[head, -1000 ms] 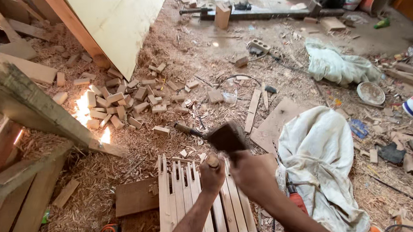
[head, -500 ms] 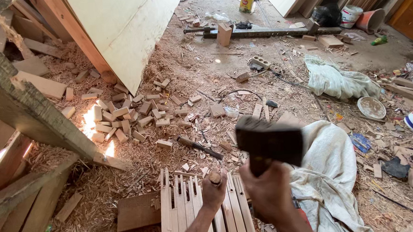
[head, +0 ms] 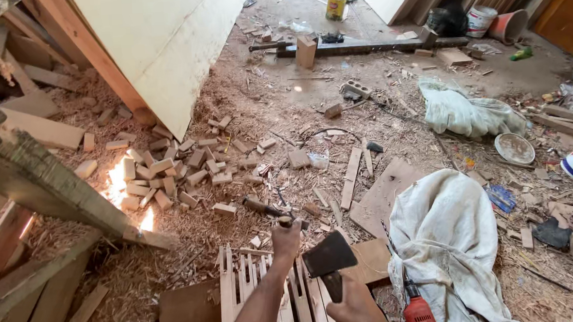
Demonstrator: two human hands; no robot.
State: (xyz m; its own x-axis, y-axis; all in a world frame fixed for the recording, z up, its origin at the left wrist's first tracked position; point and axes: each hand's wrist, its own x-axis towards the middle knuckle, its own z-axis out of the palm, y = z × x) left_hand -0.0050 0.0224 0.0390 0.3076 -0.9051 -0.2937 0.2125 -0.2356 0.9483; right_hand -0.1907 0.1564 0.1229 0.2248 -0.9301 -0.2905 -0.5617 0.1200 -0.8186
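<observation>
Sawdust and wood chips cover the floor of this messy wood shop.

Nearest, at the bottom, the right hand (head: 356,307) grips the handle of a hatchet (head: 329,257). Its dark head points up and left, just above a row of wooden slats (head: 251,293) that lie side by side on the floor. The left hand (head: 285,238) is closed around a chisel (head: 284,221), holding it upright with its tip down at the far end of the slats. Only the round wooden top shows above the fist.

The hatchet looks heavy at the head and stiff, so it is best held low on the handle, as it is now. The chisel looks hard and thin, and it is best held around its middle. I count one hatchet and one chisel in the hands.

Just right of the right hand lies one red power drill (head: 417,312), next to a big white cloth sack (head: 447,237). A second chisel-like tool (head: 261,206) lies on the floor just past the left hand.

Further off on the left is a heap of small wood blocks (head: 169,173), too many to count. A white board (head: 163,43) leans behind them. Far back are one yellow can (head: 335,6), two buckets (head: 495,21) and a long metal clamp (head: 359,46).
</observation>
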